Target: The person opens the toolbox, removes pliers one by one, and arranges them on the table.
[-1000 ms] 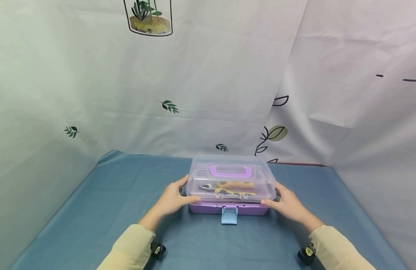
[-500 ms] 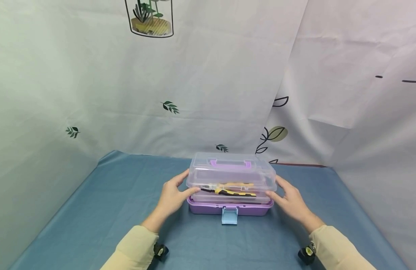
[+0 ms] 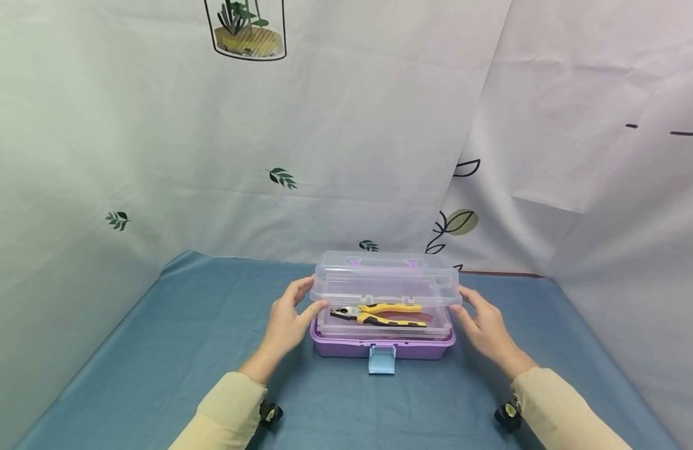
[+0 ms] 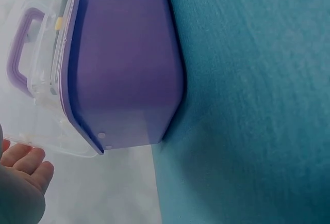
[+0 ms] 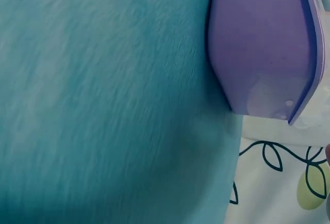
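Note:
A purple toolbox (image 3: 342, 348) has its clear lid (image 3: 386, 286) tilted up and back. My left hand (image 3: 283, 328) holds the lid's left end, thumb at the front corner and fingers along the side. At the other end my right hand (image 3: 486, 334) grips the lid the same way. Combination pliers (image 3: 391, 308) with yellow and black handles lie on the clear inner tray (image 3: 327, 330). A light blue latch (image 3: 382, 361) hangs down in front. In the left wrist view, fingers (image 4: 32, 161) touch the lid's edge; the right wrist view barely shows the right hand.
The toolbox stands on a blue cloth (image 3: 172, 350) over the table. Behind it hangs a pale curtain (image 3: 352, 144) with leaf prints. A purple carry handle (image 4: 19, 53) sits on the lid's top.
Both hands have raised the lid's front edge upward and back. The pliers and inner tray, earlier seen through the lid, are now uncovered. The purple base has stayed put.

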Motion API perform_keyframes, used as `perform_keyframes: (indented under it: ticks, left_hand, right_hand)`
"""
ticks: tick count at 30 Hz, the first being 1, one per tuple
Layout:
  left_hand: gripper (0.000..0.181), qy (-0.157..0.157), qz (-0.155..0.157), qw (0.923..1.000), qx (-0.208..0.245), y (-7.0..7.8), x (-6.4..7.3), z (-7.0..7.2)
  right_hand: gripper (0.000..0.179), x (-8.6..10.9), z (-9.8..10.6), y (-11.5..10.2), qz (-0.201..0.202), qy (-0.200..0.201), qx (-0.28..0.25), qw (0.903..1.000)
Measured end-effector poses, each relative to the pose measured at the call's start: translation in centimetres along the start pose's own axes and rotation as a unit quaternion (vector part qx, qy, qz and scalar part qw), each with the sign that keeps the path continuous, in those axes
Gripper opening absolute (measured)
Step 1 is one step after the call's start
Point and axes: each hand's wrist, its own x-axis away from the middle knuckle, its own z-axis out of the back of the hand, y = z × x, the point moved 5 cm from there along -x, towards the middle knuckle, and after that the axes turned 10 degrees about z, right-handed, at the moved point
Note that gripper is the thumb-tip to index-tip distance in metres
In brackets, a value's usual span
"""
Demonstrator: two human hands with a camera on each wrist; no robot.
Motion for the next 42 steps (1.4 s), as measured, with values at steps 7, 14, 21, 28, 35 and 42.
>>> perform_keyframes:
  ticks: [7, 14, 21, 28, 35, 42]
  left_hand:
    - [0.051, -0.018, -0.024, 0.9991, 0.029, -0.1, -0.5, -0.1]
    - [0.054, -0.019, -0.017, 0.9957, 0.090, -0.4, -1.2, -0.6]
    - [0.041, 0.029, 0.026, 0.9879, 0.150, -0.9, -2.0, -1.1]
    - [0.034, 0.043, 0.069, 0.9846, 0.155, 1.3, -2.0, -0.3]
    - [0.034, 0.073, 0.081, 0.9868, 0.120, 0.6, -3.3, -0.3]
    - [0.033, 0.079, 0.082, 0.9876, 0.109, 0.1, -4.3, -0.3]
  right_hand:
    - [0.034, -0.4, -0.8, 0.7, -0.023, 0.073, -0.052, 0.9957]
    - [0.043, -0.4, -1.4, 1.5, -0.062, 0.097, -0.082, 0.9900]
    - [0.053, -1.0, -1.5, 1.9, -0.092, 0.105, -0.081, 0.9869]
    - [0.051, -1.9, -1.4, 2.1, -0.129, 0.099, -0.099, 0.9816]
    - [0.039, -3.1, -1.2, 2.2, -0.186, 0.079, -0.127, 0.9710]
    - [0.028, -3.6, -1.2, 2.4, -0.240, 0.034, -0.147, 0.9589]
